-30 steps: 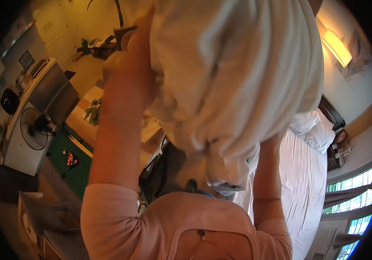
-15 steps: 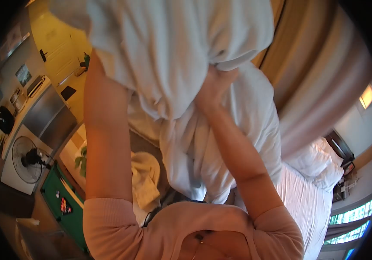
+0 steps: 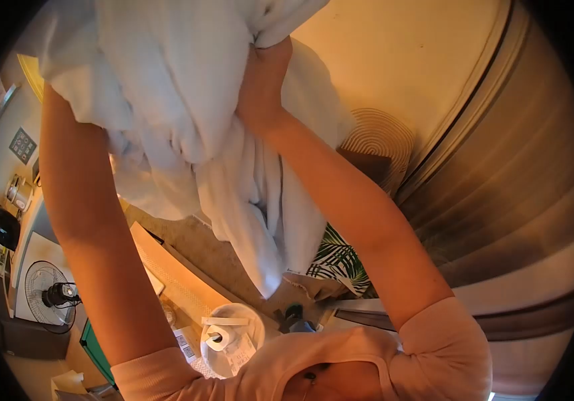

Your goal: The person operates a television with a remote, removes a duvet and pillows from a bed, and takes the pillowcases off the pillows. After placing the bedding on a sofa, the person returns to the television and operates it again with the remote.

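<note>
One hand point(image 3: 268, 65), the right, clutches white cloth point(image 3: 167, 80)

The person wears a top point(image 3: 354, 344) of soft, plain-looking fabric in a pale pink that looks beige where the light is warm. Its neckline point(image 3: 279, 384) is a wide, rounded scoop with a smooth band along the edge. The left sleeve point(image 3: 153, 374) and the right sleeve point(image 3: 444, 347) are short, fairly close-fitting, and end above the elbow, with soft creases toward the body. At the throat hangs a small dark pendant point(image 3: 311, 376). Both arms are bare below the sleeves; the right hand point(image 3: 267, 75) shows only in part.
</note>
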### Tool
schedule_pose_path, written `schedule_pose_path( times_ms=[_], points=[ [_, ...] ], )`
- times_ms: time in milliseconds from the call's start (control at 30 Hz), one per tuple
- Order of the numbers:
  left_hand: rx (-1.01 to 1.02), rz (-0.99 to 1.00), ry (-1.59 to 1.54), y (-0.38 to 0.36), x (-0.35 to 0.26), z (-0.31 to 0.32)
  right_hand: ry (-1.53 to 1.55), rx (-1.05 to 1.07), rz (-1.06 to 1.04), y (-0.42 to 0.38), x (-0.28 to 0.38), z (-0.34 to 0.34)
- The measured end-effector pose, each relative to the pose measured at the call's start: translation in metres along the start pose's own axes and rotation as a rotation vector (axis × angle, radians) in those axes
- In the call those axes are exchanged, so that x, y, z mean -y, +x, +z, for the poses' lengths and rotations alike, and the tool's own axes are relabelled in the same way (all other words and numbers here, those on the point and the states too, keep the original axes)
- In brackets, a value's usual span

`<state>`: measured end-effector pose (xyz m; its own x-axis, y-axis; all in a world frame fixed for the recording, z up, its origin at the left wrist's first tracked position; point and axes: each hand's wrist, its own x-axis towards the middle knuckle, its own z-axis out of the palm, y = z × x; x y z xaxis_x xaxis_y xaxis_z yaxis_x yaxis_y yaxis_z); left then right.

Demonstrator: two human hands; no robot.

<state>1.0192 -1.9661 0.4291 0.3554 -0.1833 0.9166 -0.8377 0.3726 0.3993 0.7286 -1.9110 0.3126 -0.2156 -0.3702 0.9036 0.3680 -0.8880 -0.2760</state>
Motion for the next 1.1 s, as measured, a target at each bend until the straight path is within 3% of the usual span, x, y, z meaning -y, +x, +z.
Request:
schedule_pose_path(
  times_ms=[133,200,267,333,433,467,500,533,567,633,700,800,833,900,933,1033,1067,1100],
  points=[
    [0.014,0.002,-0.068,-0.026,0.019,0.061,-0.27,0.083,0.049,-0.024,-0.066,-0.046],
    [0.029,-0.021,-0.137,-0.062,0.028,0.095,-0.319,0.075,0.454,-0.046,-0.102,-0.082],
    [0.05,-0.063,-0.227,-0.113,0.036,0.127,-0.497,0.137,0.713,-0.083,-0.139,-0.134],
    [0.079,-0.118,-0.331,-0.177,0.039,0.155,-0.672,0.479,0.719,-0.126,-0.162,-0.2],
    [0.185,-0.261,-0.453,-0.302,0.043,0.187,-0.992,0.421,0.832,-0.229,-0.178,-0.298],
    [0.249,-0.442,-0.453,-0.349,0.036,0.192,-1.131,0.399,0.878,-0.257,-0.163,-0.325],
    [0.372,-0.399,-0.37,-0.396,0.053,0.202,-0.915,0.499,1.396,-0.249,-0.126,-0.337],
    [0.516,-0.575,-0.092,-0.438,0.052,0.202,-0.847,0.453,1.495,-0.277,-0.107,-0.36],
    [0.658,-0.626,0.051,-0.504,0.087,0.218,-0.893,0.533,1.566,-0.295,-0.087,-0.376],
    [1.251,-0.707,0.349,-0.577,0.086,0.208,-0.938,0.688,1.728,-0.316,-0.039,-0.392],
    [1.388,-0.673,0.373,-0.619,0.081,0.199,-0.965,0.515,1.87,-0.363,-0.015,-0.417],
    [1.148,-0.397,0.299,-0.673,0.11,0.191,-0.952,0.444,1.742,-0.389,0.01,-0.418],
    [1.142,-0.564,0.262,-0.662,0.099,0.183,-0.943,0.456,1.823,-0.366,0.021,-0.398],
    [1.115,-0.888,0.178,-0.616,0.059,0.158,-0.967,0.507,1.543,-0.373,0.034,-0.382],
    [0.848,-0.901,0.1,-0.611,0.034,0.142,-0.92,0.494,1.482,-0.376,0.041,-0.371],
    [0.374,-0.885,0.172,-0.631,-0.003,0.105,-0.756,0.58,1.471,-0.368,0.086,-0.326],
    [0.376,-0.883,0.234,-0.636,-0.029,0.087,-0.683,0.628,1.523,-0.361,0.111,-0.308],
    [0.345,-0.91,0.239,-0.656,-0.042,0.072,-0.599,0.7,1.448,-0.371,0.137,-0.298]
  ],
)
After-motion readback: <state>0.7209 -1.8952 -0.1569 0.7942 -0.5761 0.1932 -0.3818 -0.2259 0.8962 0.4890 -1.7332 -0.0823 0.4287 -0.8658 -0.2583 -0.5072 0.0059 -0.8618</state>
